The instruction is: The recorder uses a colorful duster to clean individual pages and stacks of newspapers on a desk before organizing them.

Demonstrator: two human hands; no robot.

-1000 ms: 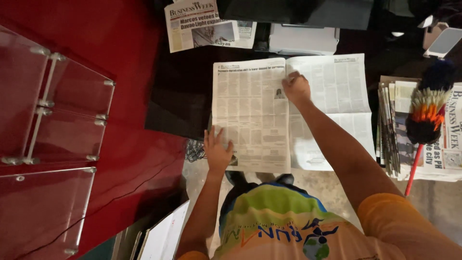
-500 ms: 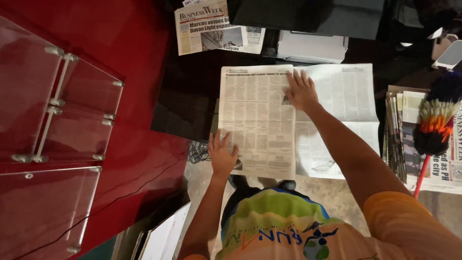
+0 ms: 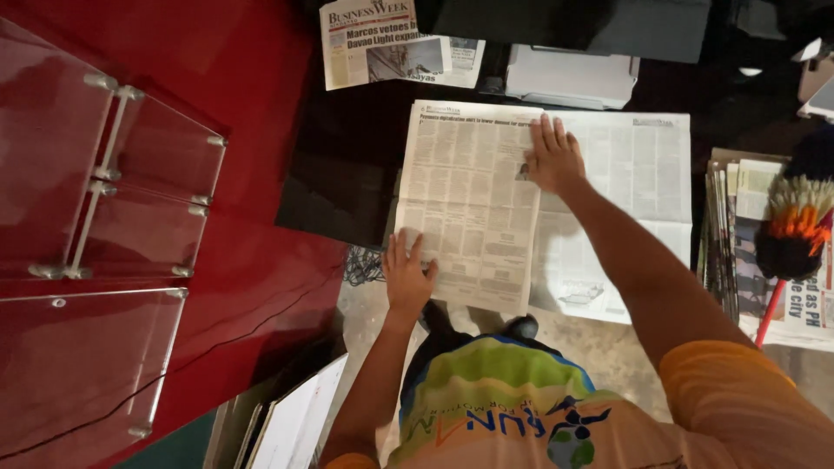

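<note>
An open newspaper (image 3: 608,191) lies spread flat on a dark surface in front of me. My left hand (image 3: 408,276) rests flat, fingers apart, on the paper's near left corner. Stretched forward, my right hand (image 3: 552,155) presses palm down on the centre fold near the top edge. Neither hand grips anything; both lie on the sheet.
A folded newspaper (image 3: 382,42) and a white box (image 3: 573,76) lie beyond the open paper. To the right is a stack of newspapers (image 3: 738,252) with a colourful feather duster (image 3: 795,230) on it. Clear acrylic panels (image 3: 104,217) stand on a red counter (image 3: 261,78) at the left.
My right hand has slid slightly along the fold toward the top edge; the left hand stays on the near left corner. The view has shifted a little.
</note>
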